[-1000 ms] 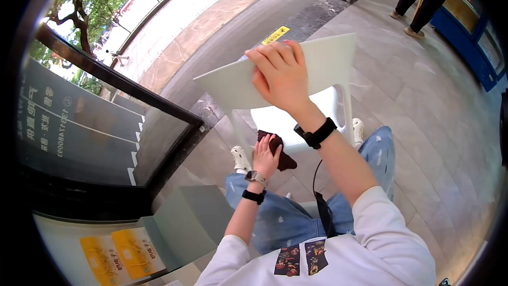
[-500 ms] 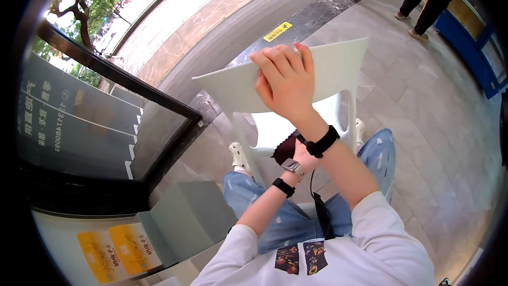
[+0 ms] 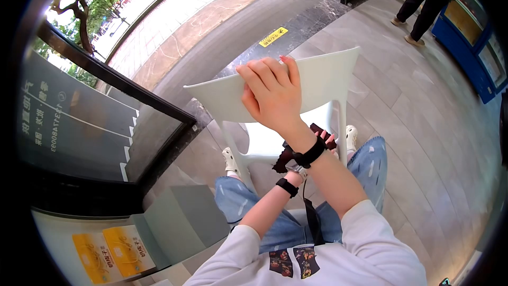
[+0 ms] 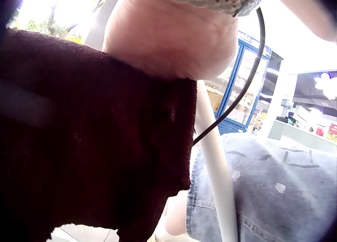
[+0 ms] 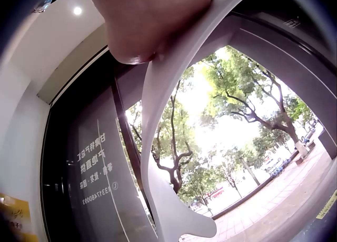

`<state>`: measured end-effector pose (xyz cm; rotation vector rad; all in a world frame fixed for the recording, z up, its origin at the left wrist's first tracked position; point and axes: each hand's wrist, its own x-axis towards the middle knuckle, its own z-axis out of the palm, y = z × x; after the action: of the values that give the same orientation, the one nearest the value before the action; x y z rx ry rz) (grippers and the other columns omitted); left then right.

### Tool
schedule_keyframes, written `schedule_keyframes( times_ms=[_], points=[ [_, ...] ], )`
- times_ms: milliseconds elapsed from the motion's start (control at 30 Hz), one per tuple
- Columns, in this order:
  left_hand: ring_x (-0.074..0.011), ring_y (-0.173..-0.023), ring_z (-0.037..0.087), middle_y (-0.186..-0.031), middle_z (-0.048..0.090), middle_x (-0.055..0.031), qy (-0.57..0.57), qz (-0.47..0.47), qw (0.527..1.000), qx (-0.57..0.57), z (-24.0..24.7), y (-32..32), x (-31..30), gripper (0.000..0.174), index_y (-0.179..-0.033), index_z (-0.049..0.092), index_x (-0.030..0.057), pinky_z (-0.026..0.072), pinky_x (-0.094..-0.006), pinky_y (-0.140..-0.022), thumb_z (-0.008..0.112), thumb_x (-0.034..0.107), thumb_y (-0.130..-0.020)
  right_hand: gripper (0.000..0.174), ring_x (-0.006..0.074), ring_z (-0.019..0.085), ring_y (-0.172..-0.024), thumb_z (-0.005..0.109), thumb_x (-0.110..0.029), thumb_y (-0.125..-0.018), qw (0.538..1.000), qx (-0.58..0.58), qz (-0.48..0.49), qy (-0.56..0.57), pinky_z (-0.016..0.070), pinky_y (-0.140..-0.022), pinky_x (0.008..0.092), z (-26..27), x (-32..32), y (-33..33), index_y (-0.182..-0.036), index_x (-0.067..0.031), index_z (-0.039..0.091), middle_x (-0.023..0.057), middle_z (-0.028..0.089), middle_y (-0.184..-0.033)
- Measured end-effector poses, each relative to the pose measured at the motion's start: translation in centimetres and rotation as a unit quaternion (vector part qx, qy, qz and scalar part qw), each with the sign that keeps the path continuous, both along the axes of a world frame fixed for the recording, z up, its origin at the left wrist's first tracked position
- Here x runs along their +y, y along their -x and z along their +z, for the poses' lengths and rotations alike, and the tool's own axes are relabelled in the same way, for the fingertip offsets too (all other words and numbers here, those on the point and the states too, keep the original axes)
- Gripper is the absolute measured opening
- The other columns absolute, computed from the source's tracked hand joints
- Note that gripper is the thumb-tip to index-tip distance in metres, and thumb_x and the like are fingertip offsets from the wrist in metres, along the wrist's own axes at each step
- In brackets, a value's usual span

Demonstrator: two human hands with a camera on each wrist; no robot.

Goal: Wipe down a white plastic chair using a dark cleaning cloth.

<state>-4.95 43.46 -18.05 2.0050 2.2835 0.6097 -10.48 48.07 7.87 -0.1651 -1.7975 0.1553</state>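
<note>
My right hand (image 3: pixel 275 92) holds the top edge of a white plastic chair's backrest (image 3: pixel 328 74), fingers over the edge and thumb on the near side. In the right wrist view, the palm lies against the curved backrest (image 5: pixel 158 99). My left hand (image 3: pixel 329 142) reaches under the right forearm, which hides much of it. Its fingers lie spread on a dark maroon cloth (image 3: pixel 284 160) at the near right part of the chair seat (image 3: pixel 259 140). The cloth (image 4: pixel 95 142) fills much of the left wrist view, draping below the heel of the hand.
My jeans-clad legs (image 3: pixel 373 169) straddle the chair. A black cord (image 3: pixel 312 217) runs down between them. A glass door (image 3: pixel 79 116) stands left, with a grey box (image 3: pixel 185 217) and yellow packages (image 3: pixel 127 249) below. Another person (image 3: pixel 423 5) stands by a blue display fridge (image 3: pixel 471 37).
My left hand has moved the cloth from the left of the seat to the right, passing beneath the right forearm. The right hand keeps its hold on the backrest.
</note>
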Motion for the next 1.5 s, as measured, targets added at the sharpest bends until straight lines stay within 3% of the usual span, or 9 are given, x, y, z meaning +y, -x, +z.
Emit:
schedule_keyframes(
  times_ms=[433,500,567,600,700,833,1033,1200,1500],
  points=[
    [-0.0448,-0.13,0.034,-0.149,0.032,-0.0132,0.034,0.063,0.997,-0.018,-0.4,-1.3,-0.8,0.064,-0.144,0.034,0.0241,0.0339,-0.0566,-0.101,0.056,0.044,-0.088,0.034,0.0196,0.053,-0.102,0.06,-0.016,-0.073,1.0,-0.009,0.002,0.0,0.0369,-0.098,0.043,0.0,-0.2,-0.5,-0.106,-0.0088,0.06,0.0035,0.058,-0.105],
    [-0.0458,-0.13,0.034,-0.149,0.032,-0.0132,0.01,0.096,0.982,0.162,-0.4,-1.5,-1.8,0.065,-0.144,0.034,0.0234,0.0331,-0.0573,-0.102,0.058,0.043,-0.087,0.034,0.0196,0.053,-0.102,0.06,-0.016,-0.073,1.0,-0.007,0.005,0.0,0.0372,-0.098,0.0431,0.0,-0.4,-0.6,-0.106,-0.0086,0.06,0.0036,0.057,-0.105],
    [-0.0454,-0.13,0.034,-0.149,0.032,-0.0135,-0.05,0.106,0.993,0.003,-0.6,-1.3,-2.6,0.065,-0.144,0.035,0.0222,0.0327,-0.0573,-0.102,0.06,0.041,-0.086,0.034,0.0197,0.053,-0.102,0.06,-0.016,-0.073,1.0,-0.008,0.007,-0.001,0.0374,-0.097,0.0432,0.1,-0.4,-0.8,-0.107,-0.0083,0.06,0.0038,0.057,-0.106],
    [-0.0445,-0.13,0.034,-0.149,0.032,-0.0137,-0.09,0.094,0.961,-0.244,-2.0,-0.8,-2.9,0.065,-0.143,0.037,0.0215,0.0327,-0.0569,-0.102,0.061,0.04,-0.085,0.034,0.0197,0.053,-0.102,0.06,-0.016,-0.073,1.0,-0.01,0.01,0.0,0.0375,-0.097,0.0433,0.1,-0.4,-0.8,-0.107,-0.0082,0.06,0.0039,0.057,-0.106],
    [-0.0296,-0.124,0.044,-0.126,0.056,-0.0109,-0.12,0.11,0.913,-0.374,4.2,0.7,-5.4,0.043,-0.119,0.056,0.0061,0.0315,-0.046,-0.104,0.062,0.027,-0.082,0.035,0.0197,0.053,-0.102,0.06,-0.016,-0.074,1.0,-0.014,0.014,-0.002,0.0374,-0.098,0.0435,0.1,-0.4,-0.9,-0.108,-0.008,0.06,0.004,0.057,-0.106],
    [-0.0275,-0.134,0.037,-0.134,0.052,-0.0073,0.153,0.164,0.973,-0.049,2.5,4.8,-8.0,0.05,-0.129,0.054,0.0125,0.0294,-0.0467,-0.107,0.059,0.024,-0.081,0.036,0.0195,0.053,-0.102,0.06,-0.016,-0.073,1.0,-0.014,0.015,-0.002,0.0371,-0.098,0.0437,0.0,-0.6,-1.0,-0.109,-0.0083,0.06,0.004,0.057,-0.106],
    [-0.0209,-0.142,0.023,-0.152,0.031,-0.0023,0.265,0.162,0.949,-0.057,0.5,10.0,-7.8,0.057,-0.144,0.035,0.0175,0.022,-0.0444,-0.112,0.04,0.037,-0.09,0.036,0.0192,0.054,-0.102,0.06,-0.016,-0.073,1.0,-0.019,0.01,0.002,0.0373,-0.098,0.0439,0.1,-0.8,-1.1,-0.108,-0.0089,0.061,0.0036,0.058,-0.106],
    [-0.0228,-0.145,0.013,-0.156,0.019,-0.0033,0.296,0.155,0.939,-0.077,0.2,10.9,-6.6,0.061,-0.147,0.027,0.017,0.0186,-0.0482,-0.114,0.039,0.034,-0.09,0.033,0.0186,0.054,-0.102,0.059,-0.017,-0.074,1.0,-0.015,0.002,-0.004,0.0374,-0.097,0.0444,0.1,-0.6,-1.1,-0.106,-0.0093,0.062,0.0031,0.058,-0.106],
    [-0.0286,-0.144,0.014,-0.155,0.021,-0.0062,0.255,0.146,0.949,-0.115,-2.1,11.9,-6.9,0.062,-0.147,0.029,0.0175,0.0177,-0.0543,-0.113,0.045,0.021,-0.087,0.033,0.0184,0.055,-0.101,0.059,-0.016,-0.074,1.0,-0.012,0.003,0.007,0.0373,-0.097,0.0445,-0.1,-2.1,-2.2,-0.106,-0.01,0.062,0.0027,0.059,-0.104]
  ],
)
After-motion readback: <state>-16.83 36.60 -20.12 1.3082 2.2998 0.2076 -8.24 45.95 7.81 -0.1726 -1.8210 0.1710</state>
